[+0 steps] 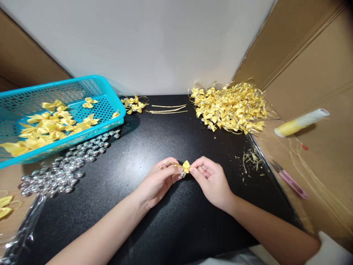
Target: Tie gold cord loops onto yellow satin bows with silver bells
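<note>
A small yellow ribbon bow (pixel 186 166) is held between my two hands above the black table. My left hand (pixel 165 178) pinches its left side, together with a looped gold cord (pixel 168 162) and a silver bead (pixel 182 174) just under the bow. From the right, my right hand (pixel 211 180) pinches the bow's right edge between thumb and forefinger.
A turquoise basket (pixel 116 96) of yellow bows stands at the left, with silver beads (pixel 66 171) along its front. Finished-looking bows with cords (pixel 231 106) are heaped at the back right. Gold cord pieces (pixel 168 109), thread scraps (pixel 252 159), pink snips (pixel 292 183) and a thread spool (pixel 300 123) lie about.
</note>
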The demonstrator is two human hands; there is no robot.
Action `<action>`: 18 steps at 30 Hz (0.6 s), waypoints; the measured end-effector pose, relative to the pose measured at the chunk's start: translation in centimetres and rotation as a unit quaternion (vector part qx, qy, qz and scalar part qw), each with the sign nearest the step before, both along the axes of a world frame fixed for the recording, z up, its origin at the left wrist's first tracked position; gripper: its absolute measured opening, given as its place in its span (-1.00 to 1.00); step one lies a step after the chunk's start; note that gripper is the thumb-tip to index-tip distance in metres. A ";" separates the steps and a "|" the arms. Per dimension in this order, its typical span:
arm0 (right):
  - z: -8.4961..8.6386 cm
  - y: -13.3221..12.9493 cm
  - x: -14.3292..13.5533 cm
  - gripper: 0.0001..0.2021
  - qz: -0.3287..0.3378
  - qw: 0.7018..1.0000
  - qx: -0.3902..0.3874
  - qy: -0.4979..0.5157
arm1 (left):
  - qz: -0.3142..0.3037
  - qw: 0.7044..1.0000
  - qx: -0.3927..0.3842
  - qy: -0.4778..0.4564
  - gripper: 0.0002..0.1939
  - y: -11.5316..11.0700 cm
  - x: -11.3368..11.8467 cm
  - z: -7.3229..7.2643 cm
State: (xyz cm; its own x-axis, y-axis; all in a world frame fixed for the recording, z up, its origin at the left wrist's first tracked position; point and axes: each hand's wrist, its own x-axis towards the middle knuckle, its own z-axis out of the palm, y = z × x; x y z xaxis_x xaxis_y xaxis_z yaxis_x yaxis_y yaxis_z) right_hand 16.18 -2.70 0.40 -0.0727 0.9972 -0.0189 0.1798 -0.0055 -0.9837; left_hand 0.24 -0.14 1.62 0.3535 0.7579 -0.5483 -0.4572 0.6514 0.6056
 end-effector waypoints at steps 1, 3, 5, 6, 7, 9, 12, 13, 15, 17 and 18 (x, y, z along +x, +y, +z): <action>0.0 0.0 0.0 -0.83 0.000 1.000 0.001 0.000 | 0.002 1.000 -0.001 0.000 -0.75 0.0 0.0 0.0; -0.1 -0.1 0.0 -0.83 0.002 1.000 0.002 0.002 | 0.003 1.000 0.000 0.002 -0.74 -0.1 0.0 0.0; -0.1 -0.1 0.0 -0.83 0.003 1.000 0.001 0.007 | 0.003 1.000 0.004 0.003 -0.74 -0.1 0.0 0.0; -0.1 -0.1 0.0 -0.83 0.003 1.000 0.000 0.011 | 0.003 1.000 0.006 0.003 -0.74 -0.1 0.0 -0.1; -0.1 -0.1 0.0 -0.83 0.002 1.000 -0.001 0.014 | 0.005 1.000 0.006 0.002 -0.74 -0.1 0.0 -0.1; -0.1 -0.1 -0.1 -0.83 0.000 1.000 -0.004 0.020 | 0.013 1.000 0.002 -0.001 -0.74 -0.1 0.0 -0.2; -0.2 0.0 -0.1 -0.83 -0.003 1.000 -0.006 0.027 | 0.025 1.000 -0.008 -0.004 -0.72 -0.1 -0.1 -0.2; -0.2 0.0 -0.1 -0.82 -0.005 1.000 -0.007 0.030 | 0.028 1.000 -0.010 -0.004 -0.72 -0.1 -0.1 -0.3; -0.3 -0.1 0.0 -0.81 -0.006 0.999 -0.006 0.032 | 0.029 0.999 -0.012 -0.003 -0.73 -0.1 -0.1 -0.3; -0.3 -0.1 0.0 -0.81 -0.007 1.000 -0.005 0.024 | 0.029 1.000 -0.009 -0.002 -0.74 -0.1 0.0 -0.3; -0.3 -0.1 0.0 -0.81 -0.008 1.000 -0.004 0.018 | 0.028 1.000 -0.006 -0.002 -0.75 -0.1 0.0 -0.3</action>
State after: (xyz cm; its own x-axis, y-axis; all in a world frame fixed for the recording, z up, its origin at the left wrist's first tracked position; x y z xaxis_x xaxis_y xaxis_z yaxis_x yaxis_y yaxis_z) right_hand 16.14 -2.80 0.11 -0.0569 0.9981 -0.0236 0.1446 -0.0152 -0.9894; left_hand 0.20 -0.24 1.27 0.3131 0.7695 -0.5566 -0.4944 0.6324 0.5963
